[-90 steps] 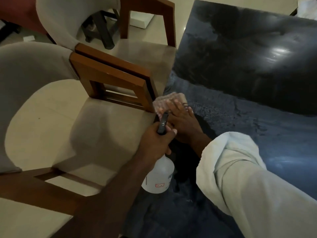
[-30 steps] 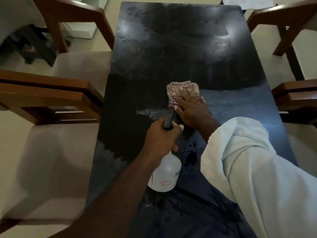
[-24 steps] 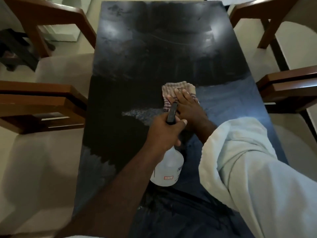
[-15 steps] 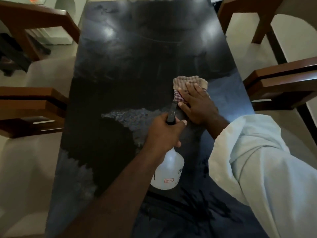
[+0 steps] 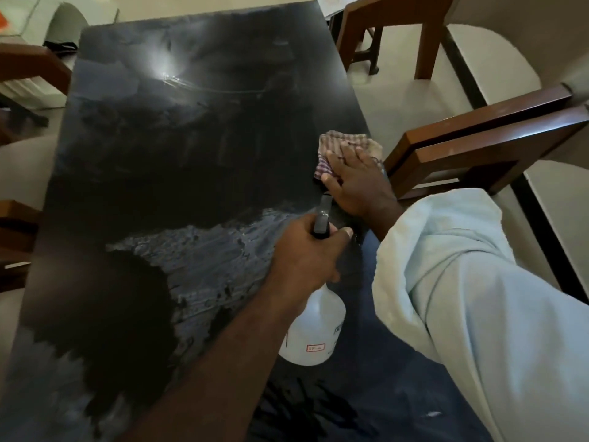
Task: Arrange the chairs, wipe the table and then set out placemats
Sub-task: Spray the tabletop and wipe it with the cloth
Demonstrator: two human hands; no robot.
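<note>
A long black table (image 5: 178, 148) fills the head view, with a wet streaked patch near its middle. My right hand (image 5: 357, 183) presses flat on a checked cloth (image 5: 338, 143) at the table's right edge. My left hand (image 5: 306, 253) grips the black trigger head of a white spray bottle (image 5: 314, 330), which hangs above the near part of the table, nozzle towards the cloth.
Two wooden chairs with pale cushions stand along the right side, the nearer chair's arm (image 5: 484, 138) close to the cloth and the farther chair (image 5: 392, 30) behind it. Wooden chair arms (image 5: 35, 65) show along the left edge. The floor is pale.
My right hand has slid the cloth from the table's left edge across the middle to the right edge, leaving a wet streak. The spray bottle stays gripped in my left hand.
</note>
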